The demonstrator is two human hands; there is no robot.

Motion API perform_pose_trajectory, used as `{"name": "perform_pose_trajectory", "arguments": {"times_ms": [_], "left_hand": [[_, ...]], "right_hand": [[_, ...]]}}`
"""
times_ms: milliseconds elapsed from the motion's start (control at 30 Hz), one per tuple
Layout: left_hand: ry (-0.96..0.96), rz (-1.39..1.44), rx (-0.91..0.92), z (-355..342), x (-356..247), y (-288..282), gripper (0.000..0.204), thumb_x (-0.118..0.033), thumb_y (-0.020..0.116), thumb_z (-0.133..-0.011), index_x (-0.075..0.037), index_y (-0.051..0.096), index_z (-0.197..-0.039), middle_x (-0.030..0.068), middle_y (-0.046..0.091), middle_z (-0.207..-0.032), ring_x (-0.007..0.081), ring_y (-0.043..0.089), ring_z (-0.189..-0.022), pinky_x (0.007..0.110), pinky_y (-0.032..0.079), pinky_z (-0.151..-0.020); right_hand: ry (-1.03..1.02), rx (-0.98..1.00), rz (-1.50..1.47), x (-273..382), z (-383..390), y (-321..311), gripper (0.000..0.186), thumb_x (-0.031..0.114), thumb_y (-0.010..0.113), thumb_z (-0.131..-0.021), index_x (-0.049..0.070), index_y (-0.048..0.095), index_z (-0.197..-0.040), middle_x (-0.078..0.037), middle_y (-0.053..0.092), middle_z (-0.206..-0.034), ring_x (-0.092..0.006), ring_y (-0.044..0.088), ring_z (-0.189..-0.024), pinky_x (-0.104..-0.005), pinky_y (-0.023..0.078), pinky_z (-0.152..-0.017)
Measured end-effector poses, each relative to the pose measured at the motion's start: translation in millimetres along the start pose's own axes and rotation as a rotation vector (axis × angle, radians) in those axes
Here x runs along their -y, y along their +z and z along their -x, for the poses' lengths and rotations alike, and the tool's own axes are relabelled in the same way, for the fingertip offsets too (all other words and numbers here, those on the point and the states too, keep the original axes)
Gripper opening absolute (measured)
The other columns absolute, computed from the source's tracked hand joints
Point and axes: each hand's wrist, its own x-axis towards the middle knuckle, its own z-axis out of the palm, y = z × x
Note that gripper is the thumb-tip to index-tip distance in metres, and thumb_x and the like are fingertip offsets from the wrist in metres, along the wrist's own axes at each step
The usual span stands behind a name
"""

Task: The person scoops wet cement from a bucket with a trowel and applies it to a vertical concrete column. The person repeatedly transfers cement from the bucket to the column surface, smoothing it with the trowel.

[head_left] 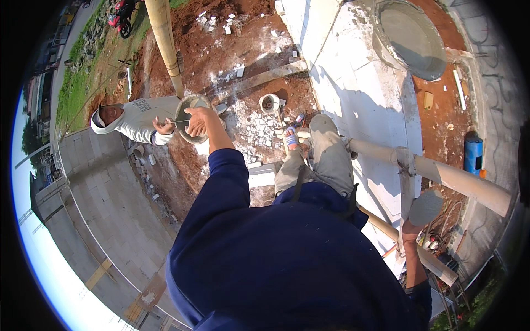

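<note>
My left hand (200,122) is stretched out to the left, its fingers curled on the thin wire handle of a mortar-crusted bucket (185,131). Beside it a co-worker's open hand (164,126) is raised at the same handle. At the far right, my right hand (410,230) is closed round what looks like a trowel (426,208), whose rounded blade is grey with mortar. Its grip is hidden in the hand. A large round tub (381,44) of wet grey mortar stands on the white block wall at the upper right.
A co-worker (146,116) in a pale top and cap stands below. Bamboo poles (452,179) cross at the right, and another pole (161,38) rises at the upper left. A small bucket (269,103) sits among white rubble. A blue drum (473,155) stands by the grey wall.
</note>
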Motion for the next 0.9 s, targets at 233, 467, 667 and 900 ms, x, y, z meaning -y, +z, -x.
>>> {"name": "perform_pose_trajectory", "arguments": {"times_ms": [233, 467, 667, 900], "left_hand": [[-0.039, 0.922, 1.226, -109, -15, 45, 0.071, -0.063, 0.065, -0.093, -0.001, 0.048, -0.124, 0.0138, 0.052, -0.108, 0.0295, 0.058, -0.093, 0.048, 0.049, -0.088], [-0.107, 0.638, 1.476, -51, -11, -26, 0.027, -0.037, 0.050, -0.105, -0.015, 0.047, -0.091, -0.0027, 0.035, -0.062, 0.0121, 0.027, -0.048, 0.031, 0.022, -0.044], [0.085, 0.306, 1.576, 90, -15, -252, 0.029, -0.037, 0.050, -0.108, -0.014, 0.058, -0.092, -0.0046, 0.039, -0.056, 0.0059, 0.031, -0.042, 0.023, 0.025, -0.037], [0.276, 0.023, 2.169, 183, 19, -360, 0.045, -0.046, 0.045, -0.111, -0.013, 0.046, -0.080, -0.0054, 0.027, -0.058, 0.0086, 0.021, -0.045, 0.028, 0.018, -0.041]], "right_hand": [[0.138, 0.041, -0.282, 4, 5, 8, 0.045, 0.019, 0.060, -0.100, 0.004, 0.055, -0.142, -0.013, 0.063, -0.135, -0.0272, 0.060, -0.126, -0.0408, 0.048, -0.109], [0.163, -0.146, -0.777, 28, -15, 33, 0.039, 0.019, 0.057, -0.098, 0.003, 0.061, -0.133, -0.016, 0.068, -0.126, -0.0325, 0.065, -0.118, -0.0426, 0.052, -0.101], [0.048, -0.048, -0.075, 89, -18, 11, 0.042, 0.011, 0.067, -0.090, -0.001, 0.062, -0.130, -0.026, 0.070, -0.119, -0.0408, 0.069, -0.110, -0.0421, 0.055, -0.094], [0.245, -0.025, -0.072, 113, -22, 1, 0.047, 0.016, 0.067, -0.093, 0.004, 0.057, -0.137, -0.024, 0.070, -0.122, -0.0432, 0.065, -0.116, -0.0458, 0.054, -0.096]]}}
